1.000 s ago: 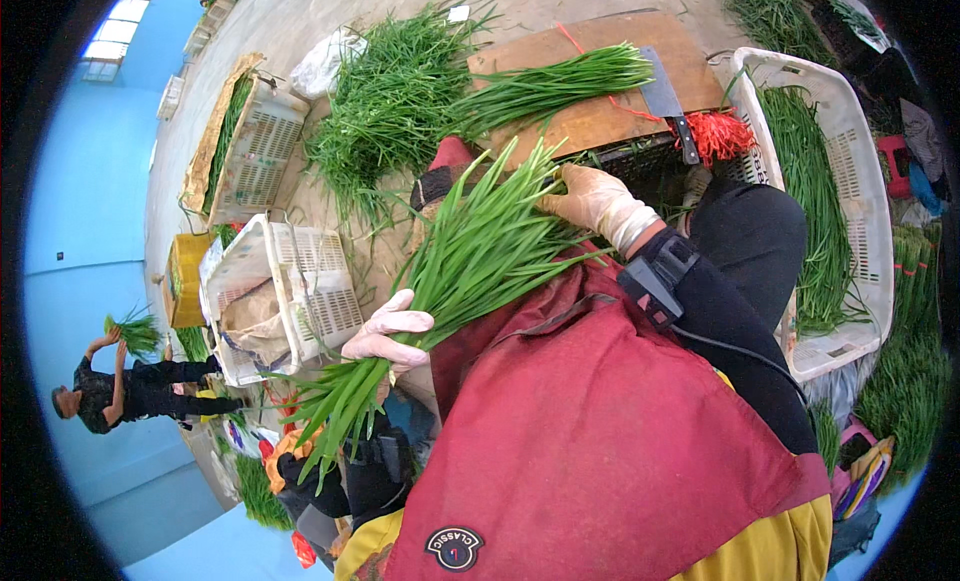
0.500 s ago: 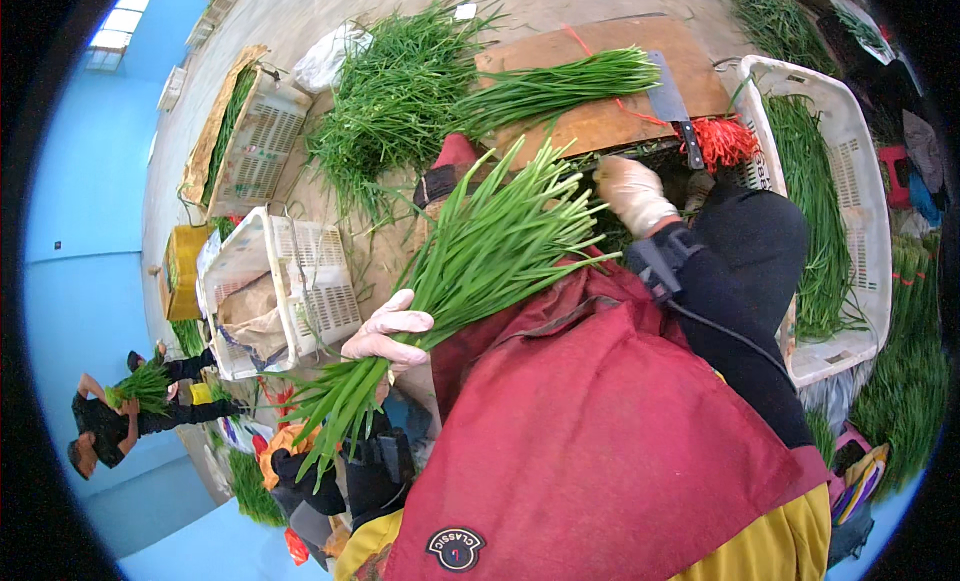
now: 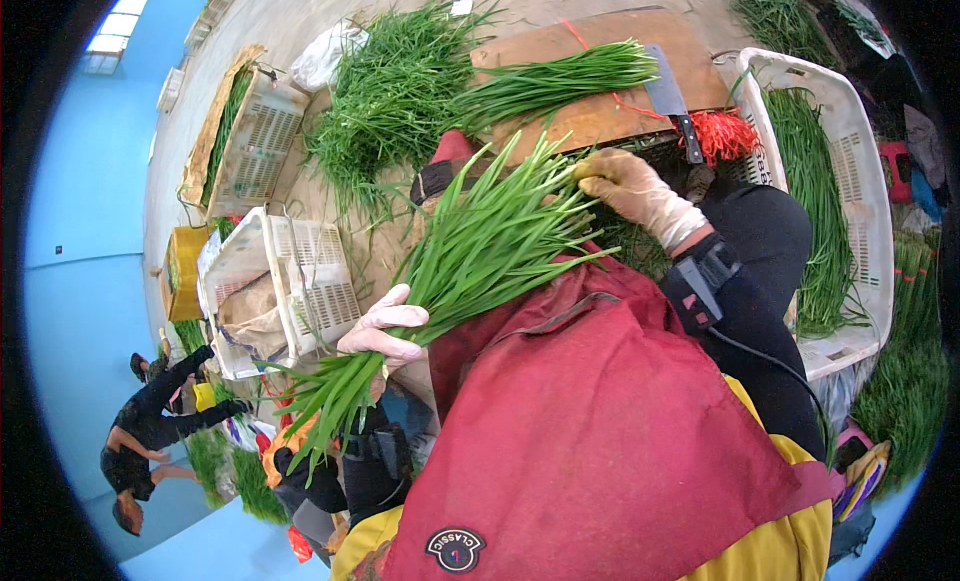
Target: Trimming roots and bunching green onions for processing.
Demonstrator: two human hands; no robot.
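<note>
A loose bunch of garlic chives (image 3: pixel 490 246) lies slantwise over my lap, pale cut ends up and to the right, leafy tips drooping at lower left. My left hand (image 3: pixel 385 333), in a thin white glove, is closed around the bunch near its leafy end. At the pale ends, my right hand (image 3: pixel 640 193), in a glove with yellowed fingertips, has its fingers pinched together on stems at the edge of the bunch. Beyond it, another bunch of chives (image 3: pixel 570 79) rests on a wooden board (image 3: pixel 690 56), beside a cleaver (image 3: pixel 664 91).
Red ties (image 3: pixel 724 136) hang by the board's right edge. A white crate (image 3: pixel 868 211) holding chives stands at right. Loose greens (image 3: pixel 390 91) are heaped on the floor at far left. Another white crate (image 3: pixel 315 266) stands left. A person (image 3: pixel 145 431) bends over at far left.
My right hand has risen from beside the board's lower edge and come to the pale ends of the chives. My left hand keeps its hold. The person at far left has bent lower.
</note>
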